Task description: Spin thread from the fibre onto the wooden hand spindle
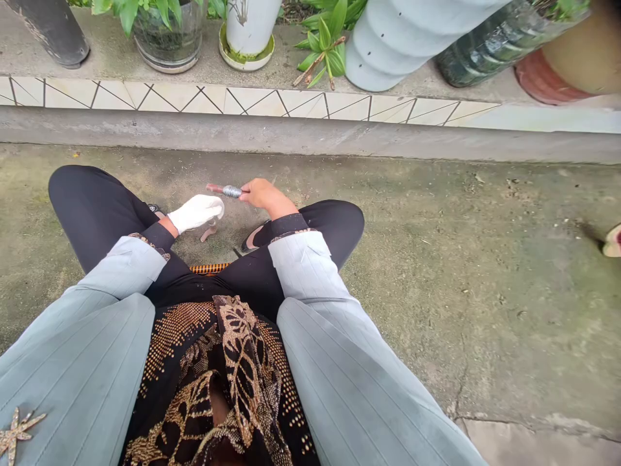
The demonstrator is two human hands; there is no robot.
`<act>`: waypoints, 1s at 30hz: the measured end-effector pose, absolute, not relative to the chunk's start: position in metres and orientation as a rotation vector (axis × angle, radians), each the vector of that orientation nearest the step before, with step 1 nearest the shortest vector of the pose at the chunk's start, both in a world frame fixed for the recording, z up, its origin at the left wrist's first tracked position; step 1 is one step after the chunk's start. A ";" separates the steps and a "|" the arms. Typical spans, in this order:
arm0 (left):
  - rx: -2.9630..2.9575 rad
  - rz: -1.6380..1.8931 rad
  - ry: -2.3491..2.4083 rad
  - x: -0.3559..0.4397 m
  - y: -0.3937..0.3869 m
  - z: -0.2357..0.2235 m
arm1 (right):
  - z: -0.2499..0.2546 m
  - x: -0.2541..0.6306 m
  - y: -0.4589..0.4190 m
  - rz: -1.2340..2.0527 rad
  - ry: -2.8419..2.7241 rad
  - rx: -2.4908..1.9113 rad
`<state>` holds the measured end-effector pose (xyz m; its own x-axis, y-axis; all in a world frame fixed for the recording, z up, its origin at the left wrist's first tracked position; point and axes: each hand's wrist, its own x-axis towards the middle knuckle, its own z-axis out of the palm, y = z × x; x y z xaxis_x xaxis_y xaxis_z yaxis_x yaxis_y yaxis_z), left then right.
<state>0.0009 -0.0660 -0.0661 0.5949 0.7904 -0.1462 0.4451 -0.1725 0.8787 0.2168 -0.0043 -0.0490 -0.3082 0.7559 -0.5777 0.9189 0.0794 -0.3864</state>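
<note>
My left hand (198,212) wears a white glove and is closed in front of my lap, its fingers curled in. Just below it shows a small pinkish-brown curved piece (208,233); whether the glove grips that piece, I cannot tell. My bare right hand (264,195) pinches one end of a short reddish-brown stick (213,188). Silvery wire (231,191) is wound in a coil round the middle of the stick. The free end of the stick points left, slightly above the gloved fingers and apart from them.
My bent knees (334,226) flank both hands. Beyond runs a low concrete ledge (301,136) with a tiled strip. On it stand a white pot (252,26), a clear planter (169,39) and a large pale ribbed container (398,39). Part of a shoe (614,241) shows at the right edge.
</note>
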 end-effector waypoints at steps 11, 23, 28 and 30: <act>1.521 0.589 1.103 -0.002 -0.060 -0.062 | -0.026 0.229 -0.016 -2.209 1.954 0.819; 1.390 0.563 0.902 0.007 -0.065 -0.059 | -0.044 0.224 -0.006 -2.123 2.100 2.018; 1.690 0.427 1.066 0.005 -0.066 -0.059 | -0.048 0.221 -0.003 -1.342 2.195 1.942; 1.924 0.308 1.139 0.004 -0.066 -0.060 | -0.047 0.220 -0.004 -1.157 2.132 1.786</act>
